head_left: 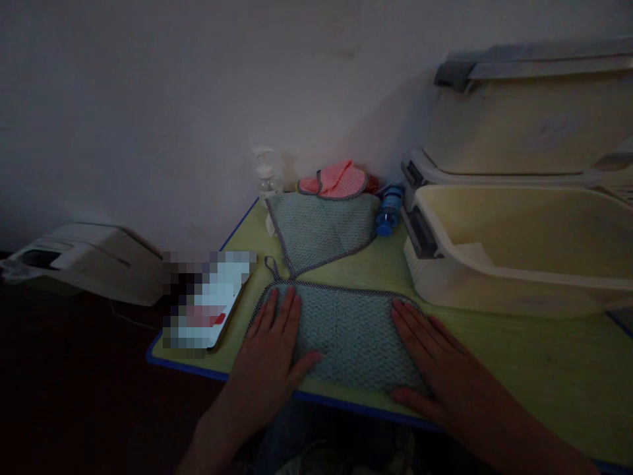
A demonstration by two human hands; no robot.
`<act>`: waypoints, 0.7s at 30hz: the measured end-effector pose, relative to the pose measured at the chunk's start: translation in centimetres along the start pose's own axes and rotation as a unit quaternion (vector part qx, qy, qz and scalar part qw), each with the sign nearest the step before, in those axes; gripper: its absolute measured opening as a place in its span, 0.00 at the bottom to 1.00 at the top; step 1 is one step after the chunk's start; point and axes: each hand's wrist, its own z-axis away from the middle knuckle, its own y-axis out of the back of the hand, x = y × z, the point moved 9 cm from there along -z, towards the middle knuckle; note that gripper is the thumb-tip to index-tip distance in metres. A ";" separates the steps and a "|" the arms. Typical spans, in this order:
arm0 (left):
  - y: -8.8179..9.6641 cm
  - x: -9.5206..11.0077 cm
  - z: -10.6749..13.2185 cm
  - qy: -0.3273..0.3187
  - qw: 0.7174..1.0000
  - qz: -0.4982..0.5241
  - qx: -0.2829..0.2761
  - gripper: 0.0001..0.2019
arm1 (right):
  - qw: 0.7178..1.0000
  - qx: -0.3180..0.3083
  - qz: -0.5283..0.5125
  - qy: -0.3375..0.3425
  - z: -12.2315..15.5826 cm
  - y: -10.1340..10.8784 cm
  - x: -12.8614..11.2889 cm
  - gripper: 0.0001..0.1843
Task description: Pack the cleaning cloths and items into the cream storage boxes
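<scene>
Left hand [270, 356], right hand [435, 366]: fingers flat, held together, on one grey cloth [346, 330]; beyond the fingers, second grey cloth [321, 227], one pink cloth [336, 179].

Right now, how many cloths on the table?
3. The near grey cloth under left hand and right hand; second grey cloth behind it; pink cloth at the wall. More may be hidden.

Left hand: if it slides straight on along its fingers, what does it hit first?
Left hand likely meets the folded grey cloth beyond the flat cloth it rests on; depth unclear.
</scene>
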 end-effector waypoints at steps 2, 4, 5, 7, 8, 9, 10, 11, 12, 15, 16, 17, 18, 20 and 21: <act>0.0 -0.5 0.2 -0.005 1.000 -0.008 0.012 0.36 | 1.000 -0.012 -0.011 -0.008 0.1 -0.3 0.2 0.49; 0.0 -0.6 0.3 -0.008 1.000 -0.013 0.017 0.36 | 0.999 -0.024 -0.021 -0.015 0.2 -0.4 0.5 0.49; 0.0 -0.6 0.3 -0.008 1.000 -0.014 0.018 0.36 | 0.999 -0.031 -0.025 -0.018 0.2 -0.5 0.6 0.48; 0.0 -0.5 0.3 -0.007 1.000 -0.015 0.019 0.35 | 0.998 -0.046 -0.035 -0.021 0.3 -0.5 0.7 0.46; 0.1 -0.5 0.3 -0.006 1.000 -0.016 0.021 0.35 | 0.997 -0.055 -0.040 -0.025 0.3 -0.5 0.7 0.45; 0.1 -0.4 0.2 -0.005 1.000 -0.016 0.021 0.35 | 0.996 -0.063 -0.044 -0.034 0.1 -0.5 0.7 0.42; 0.1 -0.4 0.2 -0.005 1.000 -0.016 0.022 0.35 | 0.996 -0.063 -0.047 -0.048 -0.1 -0.3 0.5 0.40; 0.1 -0.3 0.2 -0.005 1.000 -0.017 0.022 0.35 | 0.995 -0.057 -0.049 -0.067 -0.5 -0.1 0.4 0.38; 0.1 -0.3 0.2 -0.006 1.000 -0.018 0.021 0.35 | 0.994 -0.041 -0.052 -0.090 -1.0 0.2 0.1 0.35; 0.2 -0.2 0.2 -0.005 1.000 -0.021 0.020 0.35 | 0.983 0.018 -0.068 -0.170 -2.4 0.6 -0.8 0.30; 0.2 -0.2 0.2 -0.004 1.000 -0.021 0.022 0.35 | 0.979 0.023 -0.073 -0.189 -2.9 0.3 -1.3 0.29; 0.3 -0.2 0.2 -0.003 0.999 -0.022 0.024 0.36 | 0.976 0.023 -0.074 -0.203 -3.3 -0.2 -1.7 0.30; 0.4 -0.2 0.2 -0.002 0.999 -0.022 0.025 0.36 | 0.976 0.018 -0.066 -0.207 -3.6 -0.6 -2.2 0.31; 0.4 -0.2 0.1 0.000 0.999 -0.021 0.027 0.36 | 0.980 0.009 -0.031 -0.198 -4.0 -1.4 -2.9 0.33; 0.4 -0.3 0.1 0.000 0.999 -0.020 0.026 0.36 | 0.982 0.008 -0.010 -0.188 -4.0 -1.6 -3.1 0.34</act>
